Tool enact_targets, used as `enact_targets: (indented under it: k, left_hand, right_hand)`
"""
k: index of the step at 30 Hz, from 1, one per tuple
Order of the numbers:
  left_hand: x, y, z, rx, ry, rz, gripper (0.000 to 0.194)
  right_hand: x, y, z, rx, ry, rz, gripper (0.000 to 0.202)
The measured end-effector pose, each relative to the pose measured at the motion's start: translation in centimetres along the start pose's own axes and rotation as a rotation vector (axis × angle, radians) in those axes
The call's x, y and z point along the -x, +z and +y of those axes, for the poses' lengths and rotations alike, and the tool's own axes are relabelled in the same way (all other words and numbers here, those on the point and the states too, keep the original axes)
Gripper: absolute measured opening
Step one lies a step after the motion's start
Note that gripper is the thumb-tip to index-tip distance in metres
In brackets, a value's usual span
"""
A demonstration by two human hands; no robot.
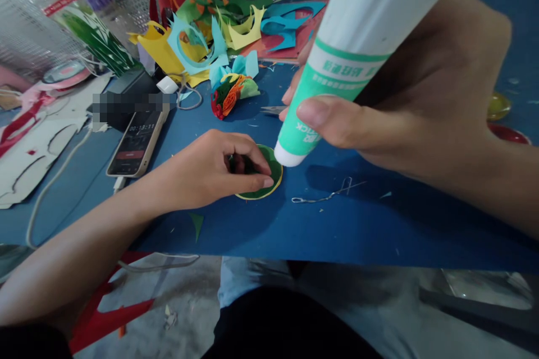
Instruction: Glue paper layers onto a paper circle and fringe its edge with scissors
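My right hand [379,95] is closed around a glue stick [337,73], a white and green tube close to the camera, tilted with its white narrow end down. Its lower end hangs near the edge of a green paper disc [273,164] with a yellow rim. On that disc, lying on the blue table, my left hand [223,168] rests with curled fingers, thumb and fingertips on its surface; part of the disc is hidden under the hand. A twisted wire [320,198] lies to the right of the disc.
Behind the hands lie a colourful paper flower cluster [231,95], a scissor tip [273,109] and a heap of cut paper scraps [197,45]. A phone [138,140] with a cable leans at left, near a plastic bottle [84,22]. The table's front edge [261,257] is close.
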State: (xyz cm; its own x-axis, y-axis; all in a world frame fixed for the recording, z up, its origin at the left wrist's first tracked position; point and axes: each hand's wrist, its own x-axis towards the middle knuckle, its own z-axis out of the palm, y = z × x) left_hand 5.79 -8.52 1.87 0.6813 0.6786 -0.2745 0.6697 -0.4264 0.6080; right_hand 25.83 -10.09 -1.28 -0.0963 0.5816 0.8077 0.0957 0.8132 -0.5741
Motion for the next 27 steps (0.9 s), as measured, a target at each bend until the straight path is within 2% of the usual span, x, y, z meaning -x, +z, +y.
enact_targets:
  k: [9, 16, 21, 27]
  left_hand:
    - [-0.1, 0.0, -0.6, 0.029, 0.058, -0.011, 0.013]
    - [0.0, 0.1, -0.2, 0.026, -0.004, -0.018, 0.013]
    - [0.5, 0.7, 0.5, -0.074, -0.009, 0.092, 0.011]
    - [1.5, 2.0, 1.3, -0.419, 0.139, 0.232, 0.007]
  right_hand:
    - [-0.1, 0.0, 0.0, 0.055, -0.043, 0.024, 0.028]
    - [0.2, -0.3, -0.9, 0.193, 0.134, -0.040, 0.026]
    - [0.3, -0.4, -1.0, 0.187, 0.097, -0.055, 0.026]
    - [0.4, -0.8, -1.1, 0.310, 0.054, -0.090, 0.020]
